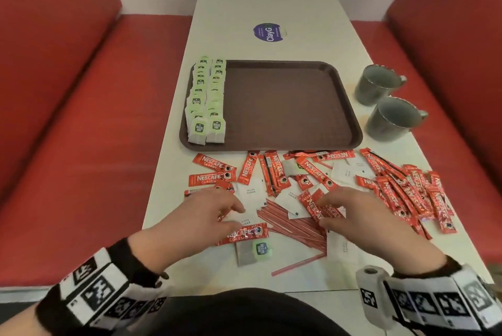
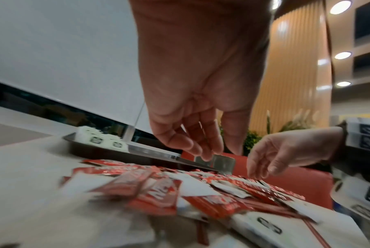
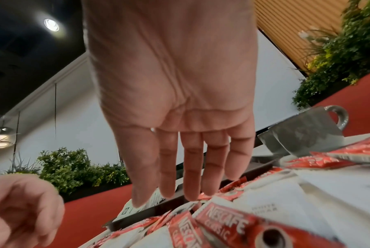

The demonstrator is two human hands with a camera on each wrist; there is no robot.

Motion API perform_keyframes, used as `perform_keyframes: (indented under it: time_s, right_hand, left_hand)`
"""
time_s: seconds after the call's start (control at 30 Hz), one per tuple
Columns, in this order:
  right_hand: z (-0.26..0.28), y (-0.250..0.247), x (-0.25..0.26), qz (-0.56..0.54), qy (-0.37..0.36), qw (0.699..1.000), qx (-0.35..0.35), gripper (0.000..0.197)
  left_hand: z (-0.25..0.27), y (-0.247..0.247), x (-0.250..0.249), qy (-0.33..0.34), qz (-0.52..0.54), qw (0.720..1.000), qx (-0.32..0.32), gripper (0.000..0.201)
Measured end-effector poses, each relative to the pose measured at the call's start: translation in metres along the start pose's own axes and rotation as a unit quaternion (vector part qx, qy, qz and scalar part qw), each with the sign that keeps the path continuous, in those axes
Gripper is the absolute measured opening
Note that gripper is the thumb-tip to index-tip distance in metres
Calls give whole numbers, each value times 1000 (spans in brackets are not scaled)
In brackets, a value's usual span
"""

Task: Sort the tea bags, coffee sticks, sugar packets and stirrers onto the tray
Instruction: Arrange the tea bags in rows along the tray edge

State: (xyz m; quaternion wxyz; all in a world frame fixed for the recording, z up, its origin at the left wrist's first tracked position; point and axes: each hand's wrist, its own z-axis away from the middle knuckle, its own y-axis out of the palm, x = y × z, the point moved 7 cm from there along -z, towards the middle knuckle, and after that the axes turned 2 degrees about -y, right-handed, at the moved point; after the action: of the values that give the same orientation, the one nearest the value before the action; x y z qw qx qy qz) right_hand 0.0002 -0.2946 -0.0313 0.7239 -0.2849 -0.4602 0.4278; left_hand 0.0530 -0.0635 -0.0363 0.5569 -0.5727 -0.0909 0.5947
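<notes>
A brown tray (image 1: 285, 107) lies mid-table with two rows of green-tagged tea bags (image 1: 207, 101) along its left side. In front of it red Nescafe coffee sticks (image 1: 212, 178), white sugar packets (image 1: 250, 191) and red-striped stirrers (image 1: 294, 225) lie mixed, with one loose tea bag (image 1: 255, 251) near the front edge. My left hand (image 1: 233, 213) hovers over a sugar packet (image 1: 245, 220), fingers loosely curled and holding nothing (image 2: 203, 151). My right hand (image 1: 323, 213) reaches down onto the pile with straight fingers (image 3: 179, 193), just above a coffee stick (image 3: 226, 223).
Two grey mugs (image 1: 379, 85) (image 1: 392, 119) stand right of the tray. A round purple sticker (image 1: 267, 32) is on the table behind it. Red benches (image 1: 68, 131) flank the narrow white table (image 1: 266, 4) on both sides.
</notes>
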Motion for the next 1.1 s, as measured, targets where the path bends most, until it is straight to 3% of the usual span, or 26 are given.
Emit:
perform_keyframes:
  time_s: [0.13,0.23,0.37,0.53,0.67,0.73,0.93,1.1]
  right_hand:
    - [-3,-1,-5,6,-23,1000,-12,30]
    - [-16,-13,-7,15,-29,998,-50,32]
    - [-42,-26,9,63,-57,994,-67,36]
    - [-78,-19,44,206,-104,972,-34,37]
    - [-92,-8,45,282,-93,955,18,35]
    - [-93,-4,43,290,-91,952,27,35]
    - [-87,-2,52,277,-140,950,-33,26]
    - [-77,-13,47,224,-170,958,-51,28]
  left_hand:
    - [-8,40,-28,75,-116,985,108,34]
    - [-11,56,-30,75,-167,974,134,45]
    - [-12,61,-29,62,-191,973,117,52]
    - [-13,65,-33,59,-220,969,97,51]
    - [-12,68,-33,57,-228,968,84,44]
    - [-11,68,-33,58,-223,970,77,42]
    - [-13,65,-31,56,-176,981,53,27]
    - [-14,67,-17,28,-149,986,66,27]
